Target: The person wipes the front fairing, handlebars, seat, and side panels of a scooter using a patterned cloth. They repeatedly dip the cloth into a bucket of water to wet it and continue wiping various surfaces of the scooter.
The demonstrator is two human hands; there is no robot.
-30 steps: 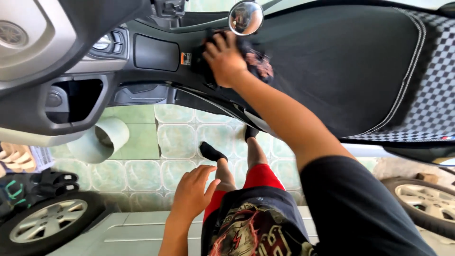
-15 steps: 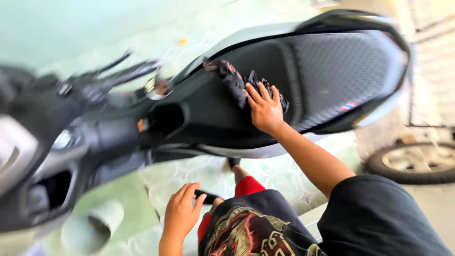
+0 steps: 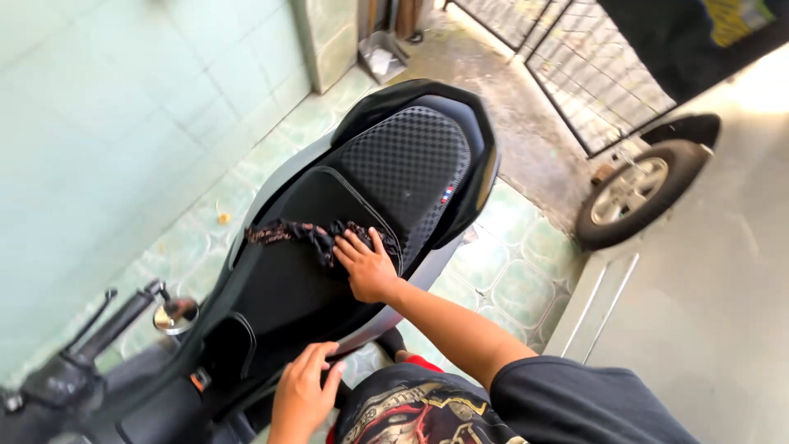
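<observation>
Here right hand (image 3: 367, 267) flat, open, pressing dark cloth (image 3: 316, 236) on seat (image 3: 386, 164) (small striped sticker); left hand (image 3: 301, 393) loose, empty.

Bright daylight falls from the right, glaring off the pale car body (image 3: 707, 271); the tiled wall (image 3: 107, 123) looks washed out. Focus is sharp; wide-angle distortion bends the edges.
</observation>
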